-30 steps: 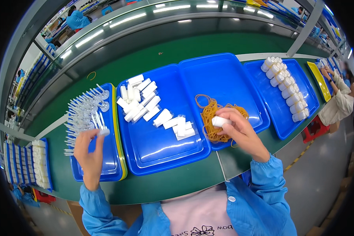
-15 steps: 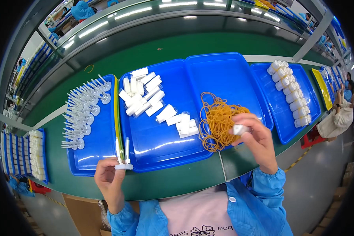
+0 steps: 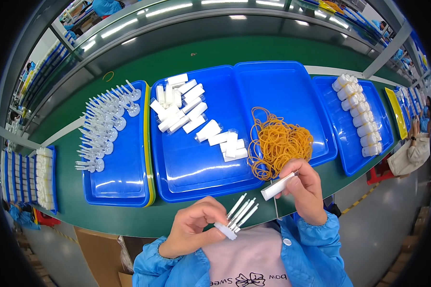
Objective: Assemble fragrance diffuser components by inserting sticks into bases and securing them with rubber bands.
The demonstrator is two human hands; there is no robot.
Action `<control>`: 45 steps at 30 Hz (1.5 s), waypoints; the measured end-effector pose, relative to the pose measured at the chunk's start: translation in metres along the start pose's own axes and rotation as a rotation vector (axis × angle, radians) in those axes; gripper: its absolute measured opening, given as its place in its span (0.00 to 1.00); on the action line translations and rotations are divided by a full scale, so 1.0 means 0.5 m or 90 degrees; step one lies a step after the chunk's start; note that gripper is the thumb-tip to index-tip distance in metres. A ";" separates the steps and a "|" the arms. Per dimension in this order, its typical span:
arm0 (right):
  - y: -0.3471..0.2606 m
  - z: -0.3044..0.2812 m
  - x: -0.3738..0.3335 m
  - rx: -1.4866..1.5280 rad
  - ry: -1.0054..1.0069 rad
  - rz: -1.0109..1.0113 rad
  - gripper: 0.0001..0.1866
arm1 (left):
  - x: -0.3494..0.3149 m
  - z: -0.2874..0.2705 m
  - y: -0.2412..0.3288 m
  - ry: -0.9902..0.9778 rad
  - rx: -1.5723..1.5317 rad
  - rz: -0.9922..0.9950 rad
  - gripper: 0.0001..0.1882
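My left hand point(image 3: 191, 227) is closed on a translucent round base point(image 3: 225, 231) with several thin white-tipped rods standing from it, tilted to the upper right. To its right, my right hand point(image 3: 304, 193) pinches a white oblong block point(image 3: 276, 187), angled with one end toward the rods. The block and the rods are apart. Just beyond my right hand, a heap of orange rubber bands point(image 3: 285, 148) lies at the near edge of a blue tray point(image 3: 273, 79). Similar white blocks point(image 3: 194, 105), some in clear film, lie scattered in the blue tray point(image 3: 201, 174) to the left.
At the left, a blue tray point(image 3: 115, 189) holds rows of clear stemmed pieces point(image 3: 100, 129). A right-hand tray point(image 3: 354, 165) has a row of banded white bundles point(image 3: 361, 117). Stacked trays of white pieces point(image 3: 44, 177) stand far left. People in work clothes sit farther off.
My left hand has moved right and closer to my body with the rod piece, now tilted. My right hand has come down from over the rubber bands, turning the white block lengthwise into view.
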State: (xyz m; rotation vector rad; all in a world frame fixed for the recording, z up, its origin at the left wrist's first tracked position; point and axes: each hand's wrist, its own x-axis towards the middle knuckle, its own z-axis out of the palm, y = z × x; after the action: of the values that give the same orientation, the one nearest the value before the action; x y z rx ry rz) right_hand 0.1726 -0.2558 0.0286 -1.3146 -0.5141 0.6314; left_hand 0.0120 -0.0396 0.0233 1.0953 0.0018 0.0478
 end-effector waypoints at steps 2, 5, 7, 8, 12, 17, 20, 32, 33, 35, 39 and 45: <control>0.005 0.008 0.003 -0.009 -0.008 -0.005 0.11 | -0.001 0.000 0.005 -0.008 0.019 -0.019 0.12; 0.020 0.002 0.015 -0.076 -0.034 -0.060 0.11 | 0.007 0.004 0.002 -0.013 0.028 -0.023 0.11; 0.021 0.003 0.015 -0.047 -0.044 -0.032 0.11 | 0.010 0.004 0.002 -0.022 0.046 -0.039 0.11; 0.021 0.004 0.014 -0.032 -0.049 -0.018 0.11 | 0.011 0.004 0.002 -0.027 0.055 -0.047 0.10; 0.009 0.024 0.016 -0.059 -0.013 0.023 0.15 | 0.013 0.007 -0.002 -0.002 0.142 -0.038 0.10; 0.016 0.008 0.015 -0.056 -0.067 0.025 0.12 | 0.015 0.011 -0.008 0.016 0.425 0.105 0.11; 0.018 0.010 0.016 -0.108 -0.067 -0.023 0.12 | 0.015 0.010 -0.021 0.015 0.441 0.145 0.11; 0.020 0.059 0.014 -0.225 -0.151 -0.061 0.06 | 0.004 0.000 -0.070 0.066 0.310 0.096 0.11; 0.022 0.059 0.014 -0.229 -0.150 -0.057 0.06 | 0.004 0.000 -0.070 0.076 0.313 0.094 0.11; 0.024 0.059 0.015 -0.238 -0.148 -0.047 0.07 | 0.003 -0.003 -0.069 0.098 0.318 0.092 0.10; -0.022 0.054 0.072 -0.472 -0.201 -0.175 0.20 | 0.003 -0.012 -0.059 0.183 0.258 0.096 0.11; -0.002 0.066 0.253 -0.910 -0.125 -0.214 0.17 | -0.001 -0.023 -0.047 0.277 0.199 0.088 0.10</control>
State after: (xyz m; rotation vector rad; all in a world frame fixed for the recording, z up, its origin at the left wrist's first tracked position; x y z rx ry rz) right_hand 0.2426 -0.1458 0.0348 -2.4034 -1.4594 0.0078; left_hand 0.0122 -0.0404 -0.0029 1.3778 0.3339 0.4200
